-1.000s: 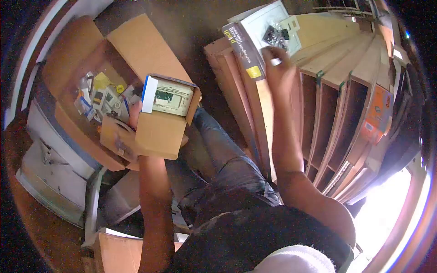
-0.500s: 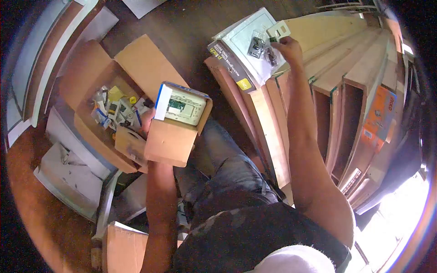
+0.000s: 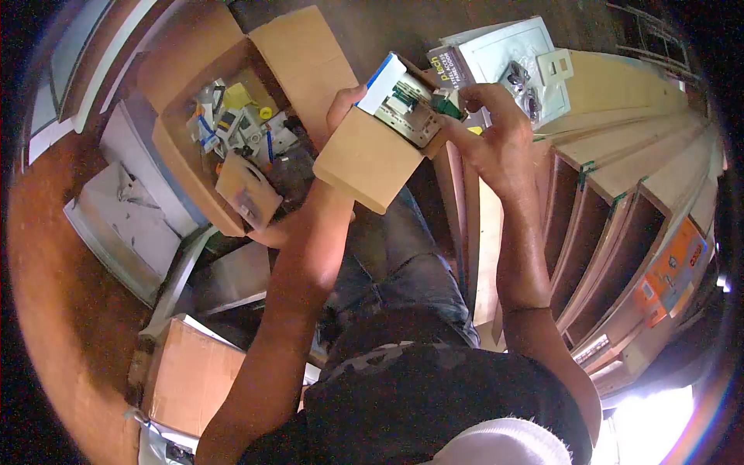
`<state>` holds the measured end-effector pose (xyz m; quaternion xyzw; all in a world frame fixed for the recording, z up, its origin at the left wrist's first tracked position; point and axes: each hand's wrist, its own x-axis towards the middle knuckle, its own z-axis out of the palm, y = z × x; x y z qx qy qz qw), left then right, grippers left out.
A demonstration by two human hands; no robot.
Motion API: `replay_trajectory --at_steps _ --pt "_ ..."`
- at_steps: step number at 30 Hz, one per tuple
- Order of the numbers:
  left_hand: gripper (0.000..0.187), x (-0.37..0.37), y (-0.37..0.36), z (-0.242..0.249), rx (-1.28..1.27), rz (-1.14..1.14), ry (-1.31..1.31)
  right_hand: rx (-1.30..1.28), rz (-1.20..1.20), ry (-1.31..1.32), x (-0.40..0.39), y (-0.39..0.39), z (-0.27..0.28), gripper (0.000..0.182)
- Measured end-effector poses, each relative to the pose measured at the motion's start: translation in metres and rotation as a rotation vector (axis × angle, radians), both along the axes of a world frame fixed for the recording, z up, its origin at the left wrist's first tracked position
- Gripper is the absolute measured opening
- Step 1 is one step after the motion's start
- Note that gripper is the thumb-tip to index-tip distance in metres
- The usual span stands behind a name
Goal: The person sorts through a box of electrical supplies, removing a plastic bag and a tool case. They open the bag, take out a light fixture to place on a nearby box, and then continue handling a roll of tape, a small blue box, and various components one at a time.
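Observation:
My left hand [image 3: 342, 112] is wrapped round the far left side of a small open cardboard box [image 3: 370, 159]. Inside the box lies a pale device with a green circuit board [image 3: 408, 101]. At the box's right edge, my right hand [image 3: 488, 128] pinches a small green part [image 3: 447, 106] between thumb and finger. Beyond that hand, a white panel [image 3: 496, 48] on its black and yellow package bears a beige plate [image 3: 553, 68] and plastic bags with dark parts [image 3: 521, 81].
A large open carton [image 3: 182, 167] with mixed small parts stands on the left. Wooden cabinet frames [image 3: 612, 167] fill the right side, with an orange package [image 3: 673, 267] on them. A closed carton [image 3: 194, 376] sits at the lower left.
My right hand has left the beige plate and moved left to the small box, now with a green part. My left hand and the box have shifted up and right in view. The camera view has turned.

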<state>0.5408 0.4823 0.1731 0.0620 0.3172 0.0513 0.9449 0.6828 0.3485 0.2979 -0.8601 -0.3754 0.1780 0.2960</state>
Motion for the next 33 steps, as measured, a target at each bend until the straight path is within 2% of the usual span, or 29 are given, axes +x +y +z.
replay_trajectory --at_steps 4,7,9,10,13,16,21,23,26,28,29,31,33 --pt "0.048 -0.002 0.003 0.003 0.032 0.008 -0.015 0.004 0.003 -0.009 0.007 -0.003 0.003 0.036" --pt "0.048 -0.003 0.002 0.006 0.008 0.018 -0.011 -0.089 0.106 0.039 0.005 -0.001 0.005 0.039" --pt "0.048 -0.005 0.0 0.007 -0.025 0.038 -0.024 -0.207 0.275 0.019 -0.004 0.003 -0.003 0.04" --pt "0.048 -0.004 0.001 0.021 -0.056 0.017 -0.063 -0.149 0.275 -0.002 -0.007 0.005 -0.001 0.033" --pt "0.048 -0.007 0.001 0.025 -0.043 0.001 -0.058 -0.131 0.345 0.107 0.0 -0.004 -0.002 0.03" --pt "0.047 -0.007 0.002 0.022 -0.04 0.005 -0.02 -0.179 0.201 0.08 0.0 -0.007 -0.005 0.028" --pt "0.048 -0.007 0.004 0.009 -0.084 0.015 -0.008 -0.151 0.145 0.057 -0.023 -0.002 -0.019 0.023" --pt "0.051 -0.009 0.004 0.0 -0.053 -0.077 -0.188 -0.161 0.153 0.062 -0.03 0.001 -0.022 0.023" --pt "0.052 -0.013 0.0 0.001 -0.101 -0.037 -0.188 -0.128 0.148 0.028 -0.033 0.004 -0.021 0.024" --pt "0.051 -0.016 0.0 0.006 -0.121 -0.027 -0.118 0.108 0.048 0.02 -0.032 0.002 -0.01 0.037" --pt "0.051 -0.017 0.001 0.008 -0.141 -0.019 -0.057 0.107 0.048 0.02 -0.035 -0.001 -0.007 0.037" --pt "0.05 -0.015 0.003 0.01 -0.094 -0.008 -0.024 0.096 -0.085 0.095 -0.04 -0.009 -0.001 0.053" --pt "0.05 -0.017 0.006 0.009 -0.049 -0.002 0.01 -0.019 -0.117 0.224 -0.046 -0.015 -0.005 0.067"
